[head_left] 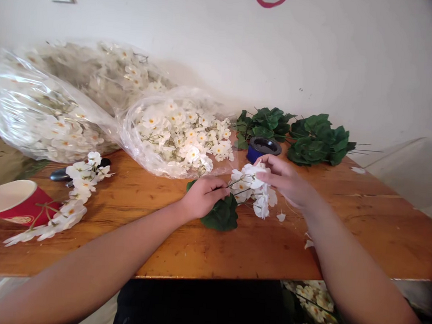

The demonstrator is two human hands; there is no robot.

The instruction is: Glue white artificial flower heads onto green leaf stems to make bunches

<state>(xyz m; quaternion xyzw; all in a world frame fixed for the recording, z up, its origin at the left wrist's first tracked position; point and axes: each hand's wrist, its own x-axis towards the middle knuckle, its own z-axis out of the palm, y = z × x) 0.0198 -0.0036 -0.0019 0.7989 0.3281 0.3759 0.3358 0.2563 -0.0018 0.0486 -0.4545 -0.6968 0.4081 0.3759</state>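
Observation:
My left hand (205,197) is closed around the thin stems of a spray of white artificial flowers (242,186), near the middle of the table. Dark green leaves (221,214) hang just below and beside that hand. On the right side of the spray, my right hand (283,179) has its thumb and fingers on a white blossom. Directly behind the right hand stands a blue roll of tape (263,148). A small loose white petal (280,217) lies on the wood below the blossoms.
Clear plastic bags (57,106) full of white flowers fill the back left. Green leaf bunches (315,139) lie at the back right. A red paper cup (17,202), a white flower strand (76,201) and a dark tool (60,174) are at left on the wooden table (362,231).

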